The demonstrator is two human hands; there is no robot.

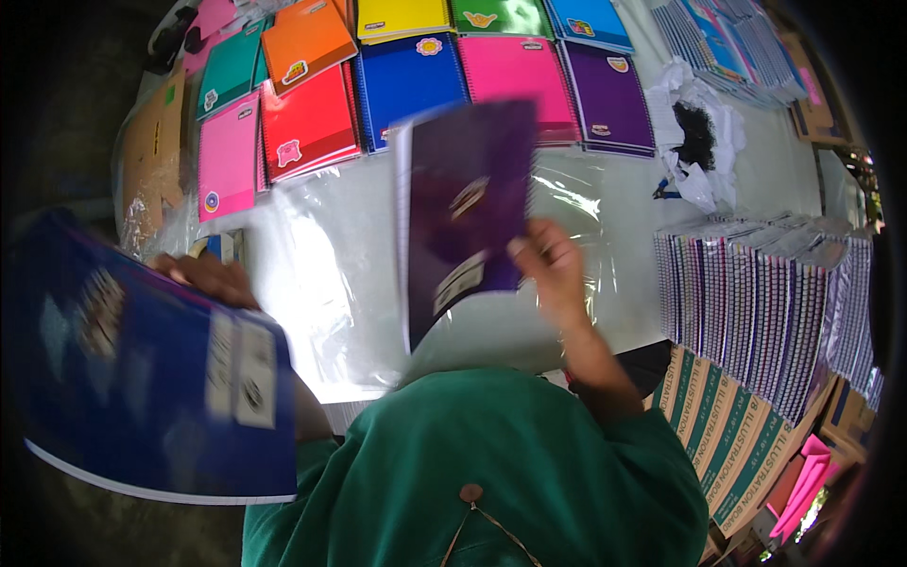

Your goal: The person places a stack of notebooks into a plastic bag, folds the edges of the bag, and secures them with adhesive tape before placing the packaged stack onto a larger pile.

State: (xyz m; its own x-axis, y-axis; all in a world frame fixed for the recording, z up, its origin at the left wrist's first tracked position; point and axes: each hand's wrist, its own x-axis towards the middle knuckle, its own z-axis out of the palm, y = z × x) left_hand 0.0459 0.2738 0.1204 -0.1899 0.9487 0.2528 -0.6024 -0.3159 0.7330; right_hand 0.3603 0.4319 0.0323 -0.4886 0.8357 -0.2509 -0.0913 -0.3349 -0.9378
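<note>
My left hand [210, 280] grips the top edge of a large dark blue notebook [170, 378], tilted off the table's left side; some fingers are hidden behind its cover. In my right hand [551, 260] is a purple notebook [472, 198], pinched at its right edge and raised over the table, smeared by motion. Behind it lie rows of spiral notebooks, among them a blue notebook [408, 85], a pink notebook [520, 87], a purple notebook [607, 99] and a red notebook [310, 123].
A tall stack of spiral notebooks [746, 302] stands at the right above printed cartons [727, 425]. Crumpled white plastic with black coils [694, 137] and a small blue-handled tool [665, 191] sit beyond it. Clear plastic covers the table [359, 236]. Cardboard [154, 142] leans at the far left.
</note>
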